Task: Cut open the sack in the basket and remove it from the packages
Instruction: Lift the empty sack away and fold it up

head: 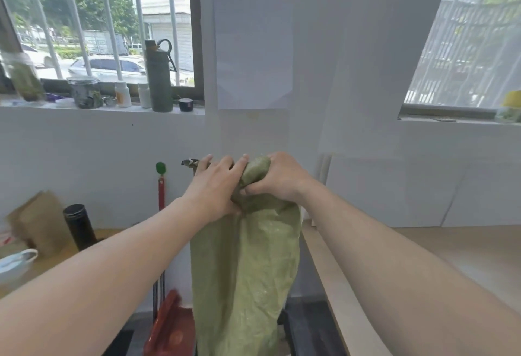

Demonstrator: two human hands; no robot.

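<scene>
Views: one only, head-worn, so nothing was shared with a second.
Position: at the person's head, behind both outstretched forearms.
Facing: forward and slightly down, toward the white wall (352,73) and the barred window (95,23).
Nearness: forearms filled the lower corners; the wall stood close ahead.
Lens: wide-angle, edges bowed.

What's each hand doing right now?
Left hand: closed on the green sack near its top, fingers partly extended.
Right hand: closed tight around the sack's bunched top.

Lived-in workroom: cluttered windowsill (101,108), wooden benches (451,257), dustpan (169,324).
</scene>
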